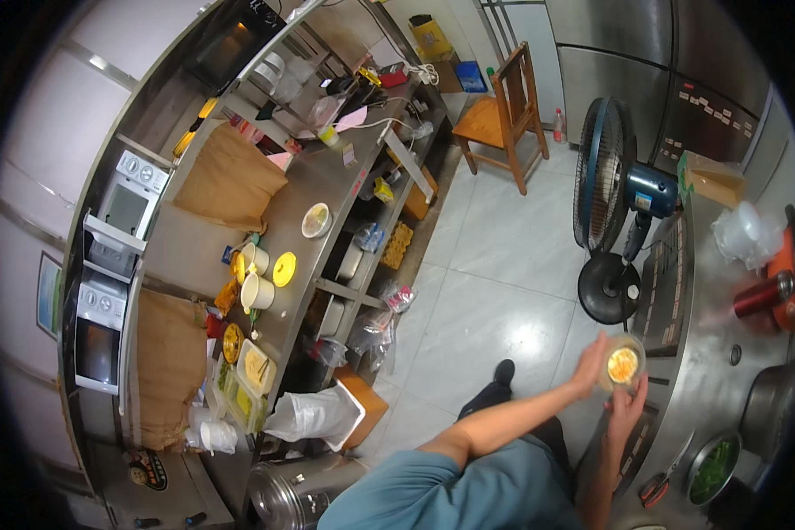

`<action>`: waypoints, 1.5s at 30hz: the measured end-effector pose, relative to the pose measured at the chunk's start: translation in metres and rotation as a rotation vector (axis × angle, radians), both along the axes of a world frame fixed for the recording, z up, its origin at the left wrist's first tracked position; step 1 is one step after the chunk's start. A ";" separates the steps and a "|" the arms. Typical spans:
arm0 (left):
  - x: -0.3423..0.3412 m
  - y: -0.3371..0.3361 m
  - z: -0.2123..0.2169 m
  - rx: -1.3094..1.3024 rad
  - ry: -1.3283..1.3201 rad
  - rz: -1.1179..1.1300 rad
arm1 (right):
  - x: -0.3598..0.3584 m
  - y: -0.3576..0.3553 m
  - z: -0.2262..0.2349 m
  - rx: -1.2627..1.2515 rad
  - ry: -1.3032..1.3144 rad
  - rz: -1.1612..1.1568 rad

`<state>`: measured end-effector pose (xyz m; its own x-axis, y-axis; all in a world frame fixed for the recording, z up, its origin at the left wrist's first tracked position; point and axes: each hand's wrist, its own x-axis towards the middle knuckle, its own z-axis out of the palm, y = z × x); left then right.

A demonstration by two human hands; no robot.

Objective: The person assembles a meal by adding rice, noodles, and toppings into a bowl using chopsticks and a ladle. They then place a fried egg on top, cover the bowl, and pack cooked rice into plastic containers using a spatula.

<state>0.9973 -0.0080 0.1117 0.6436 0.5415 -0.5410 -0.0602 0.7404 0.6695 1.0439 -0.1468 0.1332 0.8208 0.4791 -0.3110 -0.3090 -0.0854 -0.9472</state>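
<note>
A round clear bowl (627,340) with orange-yellow food (623,365) inside is held between my two hands, beside the right-hand steel counter (680,402). My left hand (589,367) reaches across and grips the bowl's left side. From below, my right hand (624,405) has its fingers around the bowl's lower right edge. Parts of both hands' fingers are hidden by the bowl. On the counter nearest my right forearm lie scissors (655,488) with orange handles, next to a metal bowl (694,491) of chopped green vegetables (714,470).
A standing fan (599,177) is just ahead beside the counter, with a wooden chair (495,122) beyond. A red flask (762,296) and a large pot (768,406) line the right counter. Leftward, a long steel counter (296,256) carries tubs and food trays; a lidded steel drum (278,495) is below.
</note>
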 end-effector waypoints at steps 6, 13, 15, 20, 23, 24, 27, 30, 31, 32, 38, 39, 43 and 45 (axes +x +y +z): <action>-0.041 0.050 0.028 -0.095 0.070 0.160 | -0.012 0.052 0.056 0.047 -0.284 0.264; -0.053 0.077 0.038 -0.556 -0.289 0.170 | -0.036 0.085 0.099 -0.259 -1.283 0.354; -0.056 0.073 0.031 -0.623 -0.300 0.188 | -0.038 0.084 0.098 -0.276 -1.263 0.293; -0.058 0.079 0.021 -0.525 -0.401 0.046 | -0.027 0.058 0.067 -0.150 -0.705 -0.127; -0.047 0.085 0.021 -0.713 -0.388 0.052 | -0.012 0.022 0.032 0.123 -0.017 -0.324; -0.048 0.083 0.023 -0.806 -0.388 0.124 | -0.006 0.004 0.018 0.266 0.153 -0.405; -0.040 0.080 0.028 -0.804 -0.240 0.260 | 0.027 -0.062 -0.028 0.219 0.021 -0.424; -0.038 0.076 0.041 -0.824 -0.455 0.155 | 0.063 -0.123 -0.070 0.525 0.254 -0.864; -0.040 0.076 0.046 -0.824 -0.448 0.168 | 0.074 -0.143 -0.080 0.593 0.247 -0.845; -0.043 0.078 0.051 -0.826 -0.438 0.179 | 0.084 -0.153 -0.090 0.506 0.281 -0.939; -0.109 0.100 0.058 -0.932 -0.626 0.160 | 0.095 -0.166 -0.098 0.300 0.327 -1.021; -0.121 0.106 0.057 -0.888 -0.595 0.181 | 0.093 -0.150 -0.095 0.360 0.474 -0.986; -0.207 0.133 0.044 -0.873 -0.519 0.318 | 0.020 -0.028 -0.105 0.269 0.542 -0.279; -0.261 0.151 0.030 -0.845 -0.514 0.418 | -0.041 0.056 -0.108 0.167 0.602 -0.127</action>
<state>0.7367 0.1433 0.1422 0.7508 0.3488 -0.5609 -0.5449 0.8071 -0.2274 1.0029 -0.0906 0.0250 0.5791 0.4714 -0.6652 -0.7895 0.1207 -0.6017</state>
